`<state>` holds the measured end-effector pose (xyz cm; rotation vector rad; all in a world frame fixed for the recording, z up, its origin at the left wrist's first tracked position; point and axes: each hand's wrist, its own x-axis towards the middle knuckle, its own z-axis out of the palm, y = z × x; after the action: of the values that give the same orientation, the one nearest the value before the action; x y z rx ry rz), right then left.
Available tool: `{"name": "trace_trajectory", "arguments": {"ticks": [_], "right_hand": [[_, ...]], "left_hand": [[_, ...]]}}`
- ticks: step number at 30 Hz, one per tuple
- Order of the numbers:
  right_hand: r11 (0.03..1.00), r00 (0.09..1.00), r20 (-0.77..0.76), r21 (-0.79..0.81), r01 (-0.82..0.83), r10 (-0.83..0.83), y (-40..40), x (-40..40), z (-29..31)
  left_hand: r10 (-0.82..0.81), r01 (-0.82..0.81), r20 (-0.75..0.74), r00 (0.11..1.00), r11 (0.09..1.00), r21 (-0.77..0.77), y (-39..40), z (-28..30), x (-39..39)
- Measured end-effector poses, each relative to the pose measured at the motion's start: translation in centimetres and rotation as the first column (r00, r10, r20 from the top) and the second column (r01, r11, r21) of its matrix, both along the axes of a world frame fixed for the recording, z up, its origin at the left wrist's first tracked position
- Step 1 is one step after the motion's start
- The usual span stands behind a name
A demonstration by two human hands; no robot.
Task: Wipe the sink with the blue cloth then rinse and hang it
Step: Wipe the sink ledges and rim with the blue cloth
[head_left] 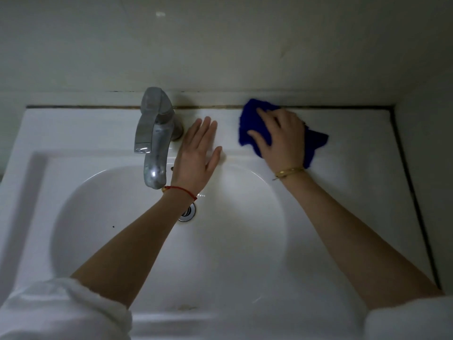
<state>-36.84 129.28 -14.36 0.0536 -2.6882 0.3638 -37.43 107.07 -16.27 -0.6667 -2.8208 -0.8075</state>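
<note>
The white sink (81, 133) fills the view, its round basin below a flat back ledge. A blue cloth (252, 123) lies on the back ledge, right of the tap. My right hand (279, 136) presses flat on the cloth with spread fingers and covers its middle. My left hand (196, 153) rests flat on the ledge just right of the metal tap (154, 136), fingers straight, holding nothing. Both forearms reach over the basin.
A chrome drain (188, 212) sits in the middle of the basin, partly under my left forearm. A tiled wall (220, 45) rises right behind the ledge, and a side wall (426, 148) closes off the right edge. White sleeves show at the bottom corners.
</note>
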Motion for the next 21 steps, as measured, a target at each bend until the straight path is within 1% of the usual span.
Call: {"name": "trace_trajectory", "arguments": {"ticks": [3,5,6,7,8,10,12,13,14,17,19,21], "right_hand": [[0.99,0.99,0.015,0.016,-0.138,0.138,-1.4,-0.7,0.0],[0.978,0.978,0.025,0.021,-0.206,0.205,0.3,-0.4,0.3],[0.977,0.978,0.029,0.026,-0.21,0.209,1.7,0.0,0.3],[0.984,0.984,0.025,0.032,-0.177,0.176,3.2,0.4,0.3],[0.993,0.994,0.013,0.034,-0.109,0.108,4.6,0.9,0.3],[0.997,0.997,0.012,0.0,0.072,-0.072,5.5,1.7,0.4],[0.978,0.978,0.034,-0.027,0.206,-0.205,3.7,1.4,0.4],[0.977,0.977,0.032,-0.024,0.213,-0.212,2.2,1.1,0.3],[0.984,0.984,0.025,-0.01,0.177,-0.176,0.5,0.7,0.2],[0.998,0.999,0.012,0.041,-0.039,0.039,-3.4,-0.6,0.0],[0.989,0.99,0.014,0.046,-0.142,0.141,-3.3,-1.0,0.1],[0.974,0.975,0.026,0.043,-0.224,0.223,-1.5,-0.8,0.3]], "left_hand": [[0.001,-0.001,0.014,1.0,1.0,-0.022,-0.1,-0.1,0.0],[-0.004,0.004,0.016,1.0,1.0,-0.024,-0.3,0.0,0.0],[-0.004,0.005,0.017,1.0,1.0,-0.021,-0.3,0.0,0.0],[-0.006,0.006,0.021,1.0,1.0,-0.017,-0.3,0.1,-0.1],[-0.007,0.007,0.023,1.0,1.0,-0.014,-0.3,0.2,-0.1],[-0.009,0.009,0.018,1.0,1.0,-0.005,-0.3,0.2,-0.1],[-0.001,0.001,0.015,1.0,1.0,-0.002,-0.2,0.2,-0.1],[0.003,-0.003,0.023,1.0,1.0,-0.009,-0.2,0.2,-0.1],[0.005,-0.005,0.029,1.0,1.0,-0.018,-0.1,0.1,0.0],[-0.005,0.005,0.017,1.0,1.0,-0.01,-0.1,0.0,-0.1],[-0.008,0.008,0.013,1.0,1.0,-0.012,-0.2,0.0,-0.1],[-0.009,0.009,0.008,1.0,0.999,-0.041,-0.4,0.1,-0.1]]}}
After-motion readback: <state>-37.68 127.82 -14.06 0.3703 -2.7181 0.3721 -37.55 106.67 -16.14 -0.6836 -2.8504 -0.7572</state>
